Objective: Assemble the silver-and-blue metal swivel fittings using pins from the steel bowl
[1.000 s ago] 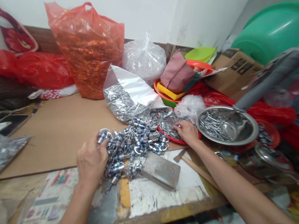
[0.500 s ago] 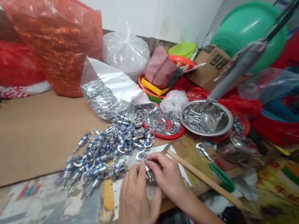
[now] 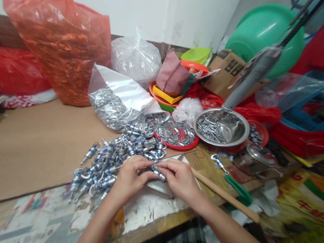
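Your left hand and right hand, a second ago apart at the fitting pile and red tray, now meet above the metal block; their narrow grip holds one metal fitting, so work appears centred on that single piece.

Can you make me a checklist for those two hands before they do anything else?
1. Left hand on the small metal piece: ok, its fingertips hold it.
2. Right hand on the same piece: ok, it grips the other side.
3. Piece put together properly: cannot tell, fingers cover part of it and it's too small.
4. Metal bits in the red plate: ok, plenty there.
5. Metal bowl upright with pins in it: ok.
6. Wooden handle all on the table: not ok, its end sticks out past the edge.
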`<state>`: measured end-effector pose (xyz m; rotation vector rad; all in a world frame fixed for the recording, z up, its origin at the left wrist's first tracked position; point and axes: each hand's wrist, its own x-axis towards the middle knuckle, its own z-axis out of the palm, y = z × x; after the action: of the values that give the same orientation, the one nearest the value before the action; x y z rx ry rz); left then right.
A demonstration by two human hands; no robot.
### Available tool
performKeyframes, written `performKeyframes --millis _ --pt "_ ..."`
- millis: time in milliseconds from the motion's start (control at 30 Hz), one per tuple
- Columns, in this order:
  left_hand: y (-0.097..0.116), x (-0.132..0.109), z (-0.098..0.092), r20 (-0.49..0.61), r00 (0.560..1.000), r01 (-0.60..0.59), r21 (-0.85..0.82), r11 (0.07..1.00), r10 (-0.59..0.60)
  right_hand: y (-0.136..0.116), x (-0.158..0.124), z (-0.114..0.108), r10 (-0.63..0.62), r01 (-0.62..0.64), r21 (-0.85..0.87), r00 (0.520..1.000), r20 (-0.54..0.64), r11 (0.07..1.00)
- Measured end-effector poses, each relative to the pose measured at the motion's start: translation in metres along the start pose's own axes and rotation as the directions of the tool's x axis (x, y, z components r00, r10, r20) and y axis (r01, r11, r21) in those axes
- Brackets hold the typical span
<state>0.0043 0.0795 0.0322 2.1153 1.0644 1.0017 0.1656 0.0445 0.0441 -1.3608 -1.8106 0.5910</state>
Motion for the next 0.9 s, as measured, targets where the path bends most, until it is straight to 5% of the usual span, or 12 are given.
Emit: performKeyframes --millis 267,467,900 --pt "0.007 -0.027 0.015 -0.207 0.972 0.118 0.001 0.993 -0.115 -0.001 0.002 0.000 -0.102 0.105 -0.059 0.994 0.043 0.993" --pt "0.009 -0.025 0.018 -0.238 0.960 0.145 -0.017 0.989 -0.145 -0.003 0.004 -0.001 -0.164 0.184 -0.140 0.976 0.143 0.973" --pt "0.017 -0.026 0.020 -0.294 0.938 0.166 -0.090 0.982 -0.185 -0.006 0.005 -0.003 -0.057 0.047 0.060 0.982 0.180 0.997"
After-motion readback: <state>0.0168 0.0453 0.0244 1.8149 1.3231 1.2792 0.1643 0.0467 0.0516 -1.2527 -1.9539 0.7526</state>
